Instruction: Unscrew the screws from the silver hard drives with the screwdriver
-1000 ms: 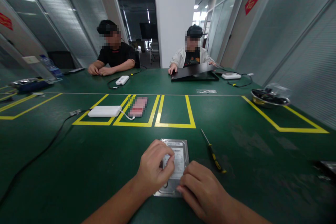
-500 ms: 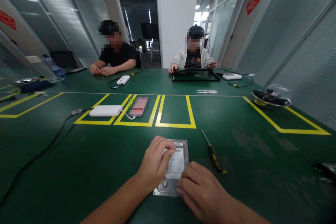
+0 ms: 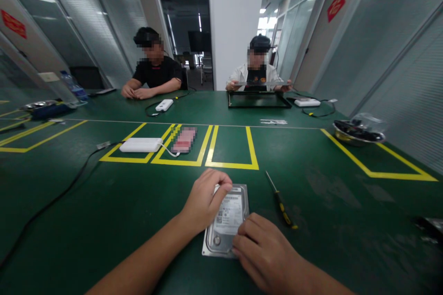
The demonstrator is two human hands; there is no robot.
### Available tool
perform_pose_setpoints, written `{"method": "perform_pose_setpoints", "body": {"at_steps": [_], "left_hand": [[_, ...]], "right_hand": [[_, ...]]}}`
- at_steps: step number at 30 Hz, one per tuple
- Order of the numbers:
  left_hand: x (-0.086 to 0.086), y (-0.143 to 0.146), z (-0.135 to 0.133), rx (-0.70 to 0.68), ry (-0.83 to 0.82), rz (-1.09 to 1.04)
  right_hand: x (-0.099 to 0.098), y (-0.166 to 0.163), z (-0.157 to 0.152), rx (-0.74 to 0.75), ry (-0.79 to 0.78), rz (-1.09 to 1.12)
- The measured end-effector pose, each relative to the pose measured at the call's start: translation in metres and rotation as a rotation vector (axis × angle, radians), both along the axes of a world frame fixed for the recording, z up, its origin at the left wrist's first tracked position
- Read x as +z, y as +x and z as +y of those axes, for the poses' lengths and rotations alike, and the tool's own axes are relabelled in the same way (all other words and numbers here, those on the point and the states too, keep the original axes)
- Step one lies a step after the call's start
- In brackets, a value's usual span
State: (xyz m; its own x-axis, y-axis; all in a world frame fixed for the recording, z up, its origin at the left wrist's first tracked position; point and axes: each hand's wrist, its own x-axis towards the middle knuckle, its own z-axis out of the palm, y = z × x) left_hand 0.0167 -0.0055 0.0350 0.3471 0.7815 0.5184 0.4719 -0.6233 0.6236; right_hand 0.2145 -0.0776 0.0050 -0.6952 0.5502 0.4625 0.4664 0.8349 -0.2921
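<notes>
Looking past both forearms, I find the hard drive flat between the hands, label up, its long axis running away from the wearer, far end leaning slightly right. Neither hand is clearly nearer. The left hand reaches over the left edge, thumb and fingertips together above the far part; I can't tell whether they pinch anything. The right hand curls its fingers at the near part of the right edge, seemingly touching; whether they clamp it, I can't tell.

Underneath is a dark green table. A screwdriver lies near, right of the drive, tip pointing away. Beyond are yellow tape outlines and a white box. Two people sit across the table, glass partitions around the room.
</notes>
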Motion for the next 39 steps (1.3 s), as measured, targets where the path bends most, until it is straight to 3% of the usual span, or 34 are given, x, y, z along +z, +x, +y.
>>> {"method": "perform_pose_setpoints", "body": {"at_steps": [8, 12, 16, 26, 39], "left_hand": [[0.008, 0.001, 0.021, -0.085, 0.026, 0.186], [0.007, 0.012, 0.032, -0.099, 0.096, 0.439], [0.002, 0.028, 0.040, -0.093, 0.119, 0.530], [-0.001, 0.047, 0.047, -0.064, 0.073, 0.613], [0.011, 0.054, 0.051, 0.022, -0.118, 0.642]], "right_hand": [[0.001, -0.001, 0.000, -0.002, 0.006, 0.010], [0.000, -0.001, 0.000, 0.002, 0.002, 0.009], [-0.001, 0.000, 0.000, 0.004, -0.008, 0.006], [0.002, -0.001, 0.000, 0.007, -0.012, 0.007], [0.004, -0.001, 0.000, 0.003, -0.012, 0.005]]}}
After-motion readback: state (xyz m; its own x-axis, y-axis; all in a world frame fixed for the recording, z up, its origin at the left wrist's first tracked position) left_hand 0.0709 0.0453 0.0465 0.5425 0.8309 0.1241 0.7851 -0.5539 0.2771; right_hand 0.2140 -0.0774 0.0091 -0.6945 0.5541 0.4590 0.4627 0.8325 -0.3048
